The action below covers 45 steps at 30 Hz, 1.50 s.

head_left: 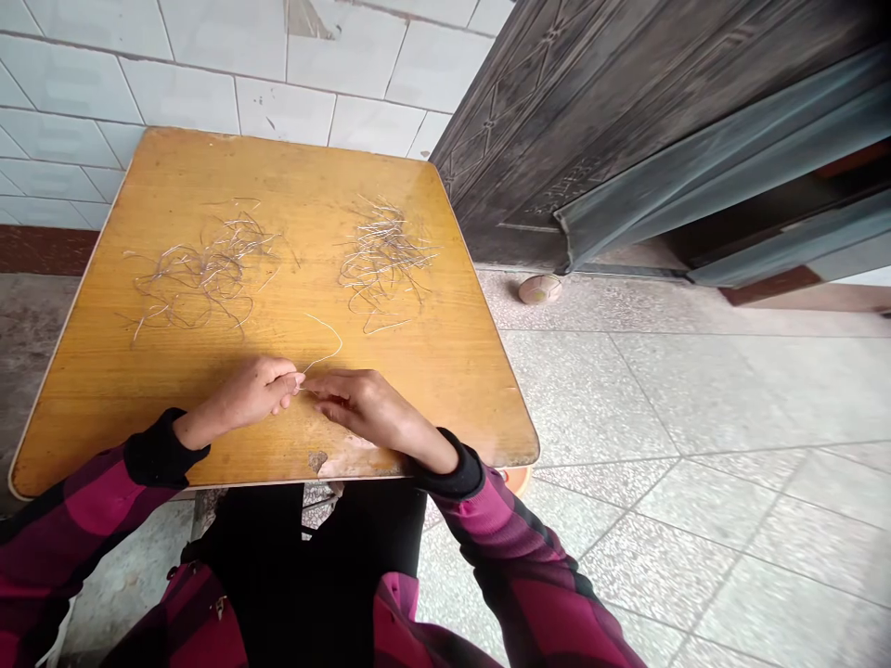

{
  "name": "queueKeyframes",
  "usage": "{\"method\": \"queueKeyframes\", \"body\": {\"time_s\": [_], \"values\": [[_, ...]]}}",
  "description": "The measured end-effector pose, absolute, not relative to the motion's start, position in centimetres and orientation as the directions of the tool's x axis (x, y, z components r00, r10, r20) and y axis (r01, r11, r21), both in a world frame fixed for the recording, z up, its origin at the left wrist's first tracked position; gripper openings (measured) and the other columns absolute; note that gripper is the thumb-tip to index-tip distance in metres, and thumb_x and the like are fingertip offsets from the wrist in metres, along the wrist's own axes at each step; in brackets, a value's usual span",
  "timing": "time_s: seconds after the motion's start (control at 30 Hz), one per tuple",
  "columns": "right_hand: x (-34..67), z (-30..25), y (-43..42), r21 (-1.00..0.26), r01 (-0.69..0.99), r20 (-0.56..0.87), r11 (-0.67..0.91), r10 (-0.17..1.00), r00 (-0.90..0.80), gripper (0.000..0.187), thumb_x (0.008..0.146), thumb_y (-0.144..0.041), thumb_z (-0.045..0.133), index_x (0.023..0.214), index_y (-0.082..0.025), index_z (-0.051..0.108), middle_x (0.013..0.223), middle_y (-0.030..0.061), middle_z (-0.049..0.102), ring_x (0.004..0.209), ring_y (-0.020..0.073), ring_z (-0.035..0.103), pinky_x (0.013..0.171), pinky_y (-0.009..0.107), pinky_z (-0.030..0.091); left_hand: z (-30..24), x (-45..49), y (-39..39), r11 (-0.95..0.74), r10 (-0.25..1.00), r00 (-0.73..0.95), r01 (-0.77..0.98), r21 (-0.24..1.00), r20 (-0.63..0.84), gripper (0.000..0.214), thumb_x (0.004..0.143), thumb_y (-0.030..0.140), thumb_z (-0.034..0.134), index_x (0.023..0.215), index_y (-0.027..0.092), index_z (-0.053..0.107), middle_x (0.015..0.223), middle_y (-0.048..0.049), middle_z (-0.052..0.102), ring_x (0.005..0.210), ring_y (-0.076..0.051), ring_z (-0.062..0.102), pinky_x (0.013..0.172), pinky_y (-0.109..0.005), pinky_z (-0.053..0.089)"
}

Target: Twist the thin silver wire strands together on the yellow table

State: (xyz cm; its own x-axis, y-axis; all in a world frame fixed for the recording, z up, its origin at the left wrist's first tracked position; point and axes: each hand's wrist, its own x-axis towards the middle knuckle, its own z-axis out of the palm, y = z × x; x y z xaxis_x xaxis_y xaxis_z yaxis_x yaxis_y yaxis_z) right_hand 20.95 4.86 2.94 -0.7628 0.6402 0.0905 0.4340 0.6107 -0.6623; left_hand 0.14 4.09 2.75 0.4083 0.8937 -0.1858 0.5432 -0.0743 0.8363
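Plaid sleeves (90, 501), then left hand (243, 394) and right hand (368, 410), fingers (292, 378) pinched closed on a loose wire strand (339, 345), apparently held apart from a tangled wire heap (201, 274) and a second heap (384, 260) on a wooden tabletop (278, 176).

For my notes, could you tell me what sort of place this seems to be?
Probably a home's entryway or yard: a worn wooden table stands on speckled stone floor tiles, beside a white-tiled wall and a dark embossed door.

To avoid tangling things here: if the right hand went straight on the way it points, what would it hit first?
The left hand, at its fingertips by a thin wire. The right hand is nearly touching them, though the gap is hard to judge from here.
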Motion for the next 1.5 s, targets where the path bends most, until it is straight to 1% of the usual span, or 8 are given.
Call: {"method": "queueKeyframes", "body": {"time_s": [0.13, 0.27, 0.4, 0.6, 0.73, 1.13, 1.4, 1.5], "values": [[20.3, 2.5, 4.5, -0.56, 0.488, 0.188, 0.669, 0.676, -0.712, 0.02, 0.095, -0.017, 0.05, 0.1, -0.016, 0.069, 0.089, 0.0055, 0.069, 0.076, 0.0126, 0.062, 0.066, 0.023, 0.042, 2.8, 0.3, 4.0, -0.129, 0.892, 0.424, 0.574, 0.809, -0.158, 0.036, 0.089, 0.027, 0.041, 0.056, 0.017, 0.048, 0.049, 0.0023, 0.05, 0.047, -0.009, 0.046, 0.051, -0.022, 0.033], [20.0, 2.3, 4.2, -0.391, 0.501, 0.243, 0.772, 0.611, -0.753, 0.025, 0.097, -0.017, 0.046, 0.09, -0.016, 0.069, 0.079, 0.0037, 0.066, 0.067, 0.011, 0.057, 0.057, 0.023, 0.036, 2.7, 0.3, 3.9, -0.152, 0.89, 0.433, 0.576, 0.803, -0.142, 0.036, 0.089, 0.027, 0.042, 0.055, 0.017, 0.048, 0.048, 0.0028, 0.048, 0.048, -0.01, 0.044, 0.051, -0.022, 0.031], [20.1, 2.2, 4.3, -0.291, 0.458, 0.28, 0.84, 0.532, -0.799, 0.025, 0.098, -0.016, 0.045, 0.093, -0.017, 0.07, 0.077, 0.0027, 0.065, 0.067, 0.0117, 0.055, 0.057, 0.025, 0.035, 2.6, 0.2, 3.9, -0.158, 0.882, 0.448, 0.568, 0.808, -0.143, 0.036, 0.088, 0.029, 0.043, 0.054, 0.018, 0.046, 0.049, 0.0028, 0.046, 0.048, -0.01, 0.043, 0.051, -0.023, 0.031], [20.6, 2.2, 4.4, -0.244, 0.453, 0.318, 0.858, 0.512, -0.798, 0.028, 0.1, -0.017, 0.041, 0.1, -0.016, 0.069, 0.077, 0.004, 0.063, 0.07, 0.0134, 0.054, 0.059, 0.027, 0.036, 2.7, 0.2, 3.9, -0.162, 0.885, 0.445, 0.569, 0.807, -0.136, 0.036, 0.088, 0.029, 0.041, 0.054, 0.018, 0.046, 0.05, 0.0024, 0.047, 0.05, -0.01, 0.043, 0.053, -0.024, 0.031], [21.6, 2.1, 4.7, -0.249, 0.443, 0.287, 0.861, 0.503, -0.815, 0.03, 0.101, -0.018, 0.039, 0.104, -0.017, 0.069, 0.08, 0.0049, 0.064, 0.071, 0.0138, 0.055, 0.062, 0.028, 0.037, 2.8, 0.1, 3.9, -0.196, 0.878, 0.464, 0.574, 0.795, -0.119, 0.036, 0.088, 0.029, 0.041, 0.054, 0.018, 0.045, 0.051, 0.002, 0.048, 0.051, -0.011, 0.044, 0.055, -0.024, 0.032], [25.1, 1.6, 5.4, -0.298, 0.445, 0.312, 0.845, 0.526, -0.791, 0.029, 0.101, -0.021, 0.041, 0.099, -0.019, 0.07, 0.081, 0.0045, 0.067, 0.071, 0.0137, 0.058, 0.064, 0.028, 0.039, 3.3, 0.1, 3.8, -0.204, 0.873, 0.469, 0.597, 0.776, -0.132, 0.033, 0.088, 0.027, 0.04, 0.056, 0.018, 0.042, 0.052, 0.0029, 0.045, 0.049, -0.009, 0.04, 0.051, -0.023, 0.029], [26.9, 1.0, 5.9, -0.462, 0.423, 0.339, 0.779, 0.596, -0.728, 0.027, 0.1, -0.024, 0.044, 0.092, -0.017, 0.069, 0.08, 0.0057, 0.068, 0.071, 0.0128, 0.062, 0.062, 0.025, 0.045, 2.8, -0.1, 3.7, -0.188, 0.882, 0.455, 0.579, 0.793, -0.123, 0.034, 0.089, 0.03, 0.039, 0.057, 0.019, 0.041, 0.053, 0.0027, 0.046, 0.048, -0.009, 0.042, 0.05, -0.023, 0.03], [27.8, 1.2, 6.0, -0.544, 0.438, 0.342, 0.715, 0.666, -0.663, 0.023, 0.098, -0.023, 0.047, 0.091, -0.016, 0.069, 0.085, 0.0064, 0.068, 0.073, 0.0125, 0.063, 0.064, 0.024, 0.047, 2.8, -0.1, 3.7, -0.176, 0.887, 0.44, 0.601, 0.78, -0.139, 0.035, 0.09, 0.03, 0.038, 0.058, 0.019, 0.041, 0.053, 0.0024, 0.047, 0.049, -0.01, 0.043, 0.051, -0.023, 0.031]]}}
